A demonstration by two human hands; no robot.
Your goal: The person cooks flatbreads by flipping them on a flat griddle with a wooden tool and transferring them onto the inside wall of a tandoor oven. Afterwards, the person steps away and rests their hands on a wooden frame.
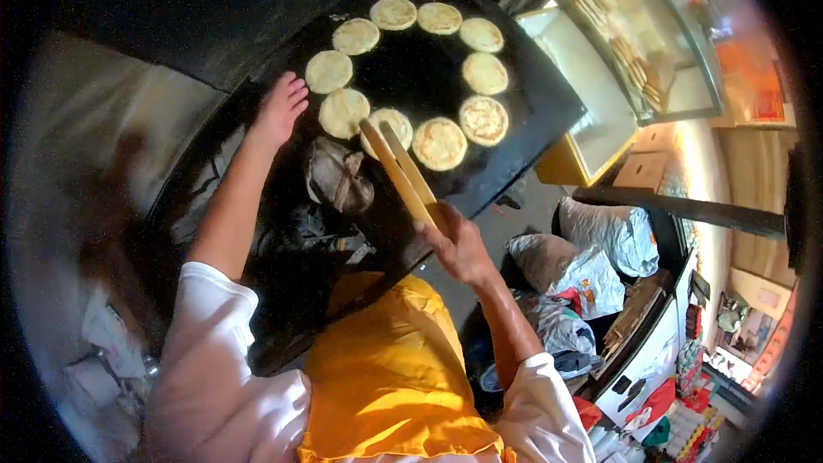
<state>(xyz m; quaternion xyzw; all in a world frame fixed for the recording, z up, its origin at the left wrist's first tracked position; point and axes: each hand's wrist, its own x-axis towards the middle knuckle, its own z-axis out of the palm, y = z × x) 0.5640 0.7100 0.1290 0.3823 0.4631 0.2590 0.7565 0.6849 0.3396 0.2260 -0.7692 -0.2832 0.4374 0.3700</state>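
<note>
Observed on a broad, flat, black metal griddle (536, 107): ten round, pale, brown-flecked flatbreads (439, 144), laid in a ring around a bare dark middle. Spaced so, presumably, for even heating and easy access from the rim. More strongly browned at the near right than at the far left.

Gripping in the right hand (459, 244): long, light-brown wooden tongs (395, 173), with fingers closed around the near end. Held at full length over the griddle, probably to spare the fingers from a hot surface. Reaching with the tips to a partly hidden flatbread (401, 123) on the near side, between two neighbours. Cannot tell whether pinching it or merely lying over it.

Holding nothing visible in the left hand (281, 110) — fingers extended, slightly apart, just beside the leftmost flatbread (329, 72). Perhaps placed there for balance or close reach; contact with the bread not evident.

Noted also: a crumpled, dark brown bundle (341, 176) of unclear material by the near edge; a bright orange-yellow cloth apron (386, 369), likely worn against splashes; a glass-walled display case (707, 86) beyond the right end; silver-grey crumpled sacks (613, 231) farther right.
</note>
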